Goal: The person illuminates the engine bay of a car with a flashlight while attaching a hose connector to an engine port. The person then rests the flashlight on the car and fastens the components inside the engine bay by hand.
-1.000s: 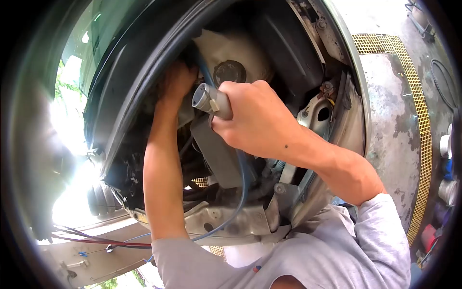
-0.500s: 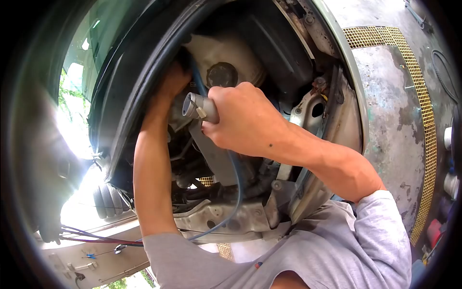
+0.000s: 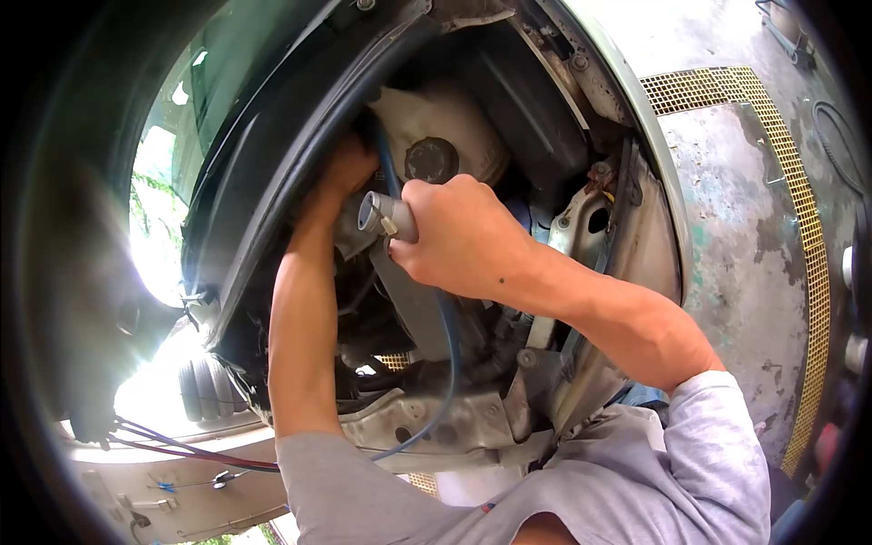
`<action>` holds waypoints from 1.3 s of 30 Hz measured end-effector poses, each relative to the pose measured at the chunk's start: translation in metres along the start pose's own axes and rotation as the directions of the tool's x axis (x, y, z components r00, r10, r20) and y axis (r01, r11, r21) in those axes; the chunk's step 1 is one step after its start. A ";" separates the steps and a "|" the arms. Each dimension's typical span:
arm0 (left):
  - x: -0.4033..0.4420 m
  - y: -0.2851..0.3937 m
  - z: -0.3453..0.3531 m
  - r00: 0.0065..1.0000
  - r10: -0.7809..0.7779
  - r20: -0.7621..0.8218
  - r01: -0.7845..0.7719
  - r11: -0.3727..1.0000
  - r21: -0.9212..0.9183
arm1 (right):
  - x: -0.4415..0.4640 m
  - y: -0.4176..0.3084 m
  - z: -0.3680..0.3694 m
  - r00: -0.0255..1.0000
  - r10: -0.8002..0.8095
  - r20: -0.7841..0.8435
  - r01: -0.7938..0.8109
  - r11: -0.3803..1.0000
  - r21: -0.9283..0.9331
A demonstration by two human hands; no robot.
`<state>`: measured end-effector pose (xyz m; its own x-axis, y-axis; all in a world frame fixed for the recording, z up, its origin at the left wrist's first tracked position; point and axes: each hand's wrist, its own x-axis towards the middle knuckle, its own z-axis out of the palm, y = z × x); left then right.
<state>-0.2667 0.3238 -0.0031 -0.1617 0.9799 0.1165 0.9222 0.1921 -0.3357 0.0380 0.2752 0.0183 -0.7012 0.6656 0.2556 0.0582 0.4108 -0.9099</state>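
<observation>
My right hand (image 3: 468, 232) is wrapped round a short grey cylinder (image 3: 389, 216) with a hollow round end and a small metal clip on its side; its exact kind is not clear. My left hand (image 3: 350, 165) reaches into a dark gap beneath the black trim edge, its fingers hidden in shadow. A blue hose (image 3: 451, 341) curves up from below, passes behind my right hand and shows again beside my left one. Close to both hands, a pale tank (image 3: 440, 113) carries a dark round cap (image 3: 431, 161).
Around my arms is a vehicle's engine bay, with a metal crossmember (image 3: 436, 421) in front and a body edge (image 3: 640, 227) at right. Red and dark cables (image 3: 195, 457) run at lower left. Yellow grating (image 3: 799, 245) crosses the floor.
The view has shifted a little, so the engine bay sits slightly lower and further right. Both hands keep nearly the same places, the right still gripping the grey cylinder.
</observation>
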 end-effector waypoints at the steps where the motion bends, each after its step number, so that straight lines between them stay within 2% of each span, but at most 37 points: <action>1: -0.002 -0.002 0.006 0.994 0.041 -0.098 -0.038 0.999 0.028 | 0.000 0.001 0.001 1.000 -0.018 -0.003 0.018 1.000 -0.013; 4: -0.001 -0.006 0.011 0.984 0.073 -0.159 -0.069 0.997 0.031 | 0.000 0.001 0.001 1.000 -0.024 -0.019 0.023 0.999 -0.031; 12: -0.006 0.005 -0.011 0.970 0.145 -0.194 -0.164 0.983 -0.086 | 0.001 0.007 0.004 0.991 -0.061 -0.117 0.053 0.996 -0.069; 16: -0.012 0.013 -0.023 0.887 0.254 -0.386 -0.340 0.924 -0.175 | 0.005 0.011 0.003 0.988 -0.058 -0.146 0.044 0.994 -0.102; 18: -0.044 0.041 -0.072 0.952 0.107 -0.288 -0.182 0.951 -0.248 | 0.006 0.010 0.001 0.991 -0.015 -0.130 0.002 0.995 -0.099; 20: -0.041 0.031 -0.070 0.992 0.105 -0.075 -0.106 0.994 -0.013 | 0.007 0.013 0.003 0.988 -0.039 -0.153 0.022 0.994 -0.108; 21: -0.039 0.026 -0.067 0.993 0.116 -0.019 -0.117 0.993 -0.037 | 0.007 0.014 0.003 0.985 -0.048 -0.163 0.030 0.993 -0.112; 24: -0.051 0.014 -0.059 0.983 0.166 -0.076 -0.176 0.970 -0.165 | 0.010 0.014 -0.002 0.986 -0.046 -0.163 0.028 0.993 -0.115; 27: -0.049 -0.001 -0.043 0.993 0.113 0.039 -0.099 0.959 -0.266 | 0.010 0.015 -0.002 0.988 -0.018 -0.154 0.003 0.995 -0.095; 30: -0.049 -0.005 -0.036 0.991 0.128 0.037 -0.111 0.948 -0.297 | 0.009 0.017 0.001 0.981 -0.068 -0.181 0.043 0.989 -0.139; 31: -0.049 -0.005 -0.037 0.990 0.103 0.092 -0.071 0.953 -0.296 | 0.009 0.017 0.000 0.982 -0.063 -0.177 0.040 0.991 -0.131; 34: -0.053 -0.007 -0.035 0.993 0.101 0.054 -0.085 0.966 -0.245 | 0.011 0.014 -0.007 0.983 -0.062 -0.170 0.043 0.993 -0.114; 37: -0.045 -0.018 -0.027 0.982 0.128 0.141 -0.071 0.933 -0.354 | 0.010 0.013 -0.011 0.985 -0.056 -0.163 0.041 0.994 -0.097; 39: -0.047 -0.017 -0.026 0.989 0.077 0.125 -0.030 0.939 -0.343 | 0.010 0.012 -0.011 0.988 -0.050 -0.144 0.037 0.995 -0.089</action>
<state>-0.2657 0.2730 0.0212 -0.1331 0.9907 -0.0275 0.9911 0.1332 0.0020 0.0398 0.2938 0.0140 -0.5936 0.7270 0.3450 0.0955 0.4893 -0.8668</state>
